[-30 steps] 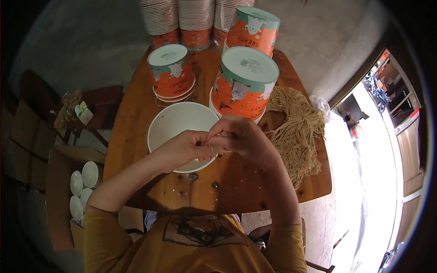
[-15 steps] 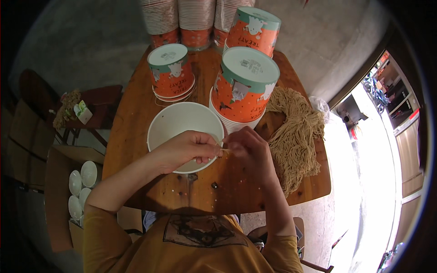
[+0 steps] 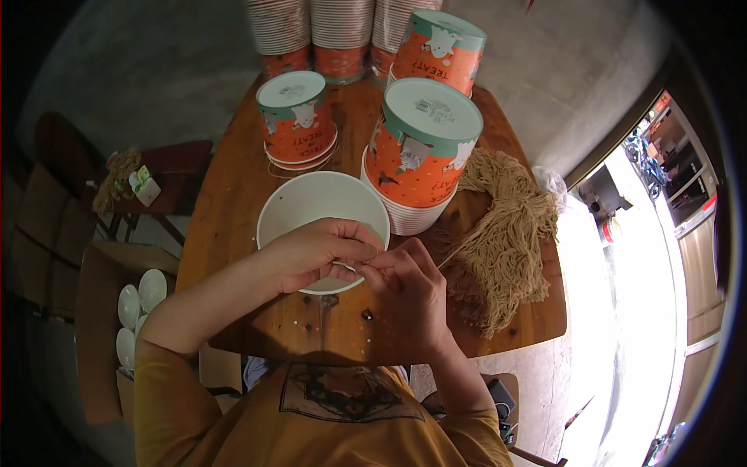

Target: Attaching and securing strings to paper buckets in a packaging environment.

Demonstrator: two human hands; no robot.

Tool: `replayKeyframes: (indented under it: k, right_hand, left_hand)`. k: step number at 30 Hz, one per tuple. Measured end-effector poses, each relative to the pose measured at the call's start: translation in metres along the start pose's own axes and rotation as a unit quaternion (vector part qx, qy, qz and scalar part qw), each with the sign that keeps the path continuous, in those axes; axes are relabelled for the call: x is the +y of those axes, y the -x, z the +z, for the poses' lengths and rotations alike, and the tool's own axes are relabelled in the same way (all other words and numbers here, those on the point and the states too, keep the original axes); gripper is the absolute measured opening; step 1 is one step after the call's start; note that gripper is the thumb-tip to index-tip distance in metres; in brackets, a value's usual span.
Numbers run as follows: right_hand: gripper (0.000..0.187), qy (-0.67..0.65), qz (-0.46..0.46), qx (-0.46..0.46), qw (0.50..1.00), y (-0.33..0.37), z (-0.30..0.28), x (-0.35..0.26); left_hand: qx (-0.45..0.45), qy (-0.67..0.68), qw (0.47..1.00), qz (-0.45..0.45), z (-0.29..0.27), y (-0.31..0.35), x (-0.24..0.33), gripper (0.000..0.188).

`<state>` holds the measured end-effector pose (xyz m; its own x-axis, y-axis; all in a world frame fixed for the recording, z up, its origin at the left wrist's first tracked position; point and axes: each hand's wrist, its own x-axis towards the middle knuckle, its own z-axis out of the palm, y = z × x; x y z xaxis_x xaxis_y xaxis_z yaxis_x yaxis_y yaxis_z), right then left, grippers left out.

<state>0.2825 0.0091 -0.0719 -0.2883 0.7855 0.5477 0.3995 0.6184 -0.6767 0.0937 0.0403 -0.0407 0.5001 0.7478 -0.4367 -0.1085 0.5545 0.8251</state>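
By the bucket [image 3: 299, 201], my left hand [image 3: 320, 251] and right hand [image 3: 410, 286] pinch thin cord [image 3: 451, 256], likely light, limp, best held near its tip

Head-worn fisheye view, looking down, near the hands [image 3: 319, 255], wide across the table [image 3: 227, 204]

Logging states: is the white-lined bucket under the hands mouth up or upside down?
Mouth up: the white-lined bucket shows its open rim and inside; the orange stack beside it shows a base on top.
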Motion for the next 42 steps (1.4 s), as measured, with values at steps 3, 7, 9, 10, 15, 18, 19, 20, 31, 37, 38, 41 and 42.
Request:
replayKeyframes:
  k: [3,7,9,10,15,18,19,20,31,37,38,41,42]
  right_hand:
    - [0.02,-0.004,-0.001,0.0,1.0,0.0,-0.002,0.002]
    - [0.018,-0.071,0.062,-0.005,0.996,0.001,-0.006,0.009]
    - [0.015,-0.067,0.113,-0.026,0.991,-0.002,-0.014,0.003]
    - [0.014,-0.061,0.162,-0.046,0.984,-0.004,-0.017,0.0]
    - [0.012,-0.046,0.094,-0.042,0.994,-0.008,-0.02,0.011]
    - [0.012,-0.057,0.094,-0.058,0.992,-0.017,-0.02,0.003]
    - [0.011,-0.078,0.113,-0.068,0.988,-0.02,-0.02,0.002]
    - [0.012,-0.063,0.043,-0.062,0.995,-0.019,-0.014,0.012]
    - [0.018,-0.36,0.101,-0.143,0.916,0.018,0.033,-0.012]
    - [0.03,-0.204,0.201,0.008,0.958,-0.015,0.002,0.007]
    - [0.039,-0.229,0.183,0.028,0.956,-0.015,0.007,0.013]
    - [0.039,-0.125,0.162,-0.067,0.977,-0.022,-0.009,0.006]
    - [0.032,-0.066,0.169,-0.094,0.979,-0.026,-0.014,-0.002]
  left_hand:
    - [0.013,0.014,1.0,0.009,-0.002,0.001,-0.002,0.014]
    - [0.009,-0.003,1.0,0.016,-0.003,0.001,-0.001,0.021]
    - [0.024,-0.025,0.999,0.038,0.0,0.001,0.001,0.026]
    - [0.023,-0.026,0.999,0.037,0.0,0.001,0.0,0.026]
    - [-0.017,-0.079,0.995,0.061,-0.006,-0.002,0.001,0.02]
    - [-0.012,-0.127,0.989,0.078,-0.007,0.001,0.005,0.019]
    - [-0.016,-0.129,0.988,0.079,-0.006,0.001,0.007,0.019]
    - [0.007,-0.158,0.983,0.098,-0.007,0.003,0.009,0.018]
    - [0.048,-0.168,0.981,0.083,-0.028,0.032,0.006,0.015]
    - [0.0,-0.125,0.989,0.083,-0.021,0.015,0.003,0.016]
    - [-0.009,-0.104,0.99,0.096,-0.02,0.011,0.002,0.018]
    - [-0.015,-0.081,0.99,0.116,-0.013,0.001,0.0,0.02]
    - [-0.009,-0.08,0.989,0.126,-0.011,-0.001,-0.001,0.021]
